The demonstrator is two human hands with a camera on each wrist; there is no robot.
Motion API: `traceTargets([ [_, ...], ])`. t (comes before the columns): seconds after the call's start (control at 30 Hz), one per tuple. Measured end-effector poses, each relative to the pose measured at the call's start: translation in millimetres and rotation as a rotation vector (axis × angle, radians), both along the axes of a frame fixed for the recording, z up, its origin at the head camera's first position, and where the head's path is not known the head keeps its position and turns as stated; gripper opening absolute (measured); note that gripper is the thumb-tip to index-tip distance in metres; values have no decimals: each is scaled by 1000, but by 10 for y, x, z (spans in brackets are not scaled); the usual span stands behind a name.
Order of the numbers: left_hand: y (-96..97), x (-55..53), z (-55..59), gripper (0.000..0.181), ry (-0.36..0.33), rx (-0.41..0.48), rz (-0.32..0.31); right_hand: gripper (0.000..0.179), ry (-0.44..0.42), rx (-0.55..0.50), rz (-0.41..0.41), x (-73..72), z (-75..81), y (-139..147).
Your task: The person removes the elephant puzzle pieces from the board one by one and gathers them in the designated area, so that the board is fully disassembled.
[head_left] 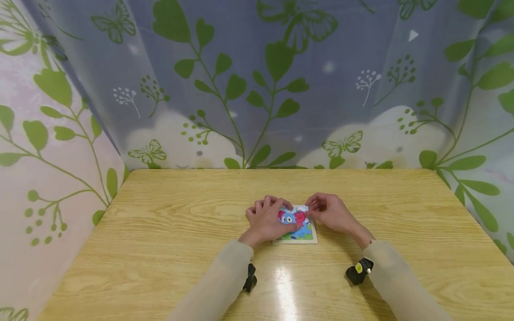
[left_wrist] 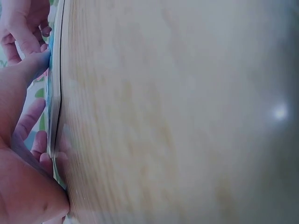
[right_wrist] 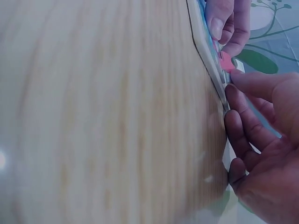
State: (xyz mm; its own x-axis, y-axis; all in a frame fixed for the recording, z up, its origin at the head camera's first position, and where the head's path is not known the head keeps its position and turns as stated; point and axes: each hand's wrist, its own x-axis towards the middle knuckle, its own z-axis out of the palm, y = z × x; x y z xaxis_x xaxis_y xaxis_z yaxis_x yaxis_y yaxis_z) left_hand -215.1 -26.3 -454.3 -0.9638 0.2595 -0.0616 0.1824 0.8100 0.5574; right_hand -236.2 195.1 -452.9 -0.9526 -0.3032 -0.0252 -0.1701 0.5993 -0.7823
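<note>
A small square picture puzzle (head_left: 297, 242) with a pale border lies on the table; it shows a blue cartoon animal with round eyes. My left hand (head_left: 267, 221) rests over its left part, fingers spread past the far left side and thumb across the picture, hiding some of it. At the upper right edge is my right hand (head_left: 335, 215), its thumb and forefinger pinching a pink puzzle piece (right_wrist: 226, 61). That piece stands up from the board's surface in the right wrist view, close to the left fingertips (right_wrist: 216, 29).
The wooden table (head_left: 180, 249) extends around the puzzle on every side. Behind it hangs a curtain (head_left: 249, 89) printed with leaves and butterflies, and similar cloth flanks both sides. Black wrist cameras (head_left: 357, 272) sit at both sleeves.
</note>
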Motion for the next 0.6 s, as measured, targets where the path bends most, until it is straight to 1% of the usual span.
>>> traceTargets([
  [0.1, 6, -12, -20, 45, -6, -2, 3, 17, -15, -6, -8, 1, 11, -2],
  [0.27, 1, 4, -1, 45, 3, 10, 2, 17, -34, -20, -21, 6, 36, -18],
  [0.53, -2, 7, -8, 45, 5, 6, 5, 19, -47, -62, -56, 30, 79, -3],
  [0.6, -1, 1, -9, 45, -4, 1, 7, 19, -41, -65, -50, 34, 90, 14],
])
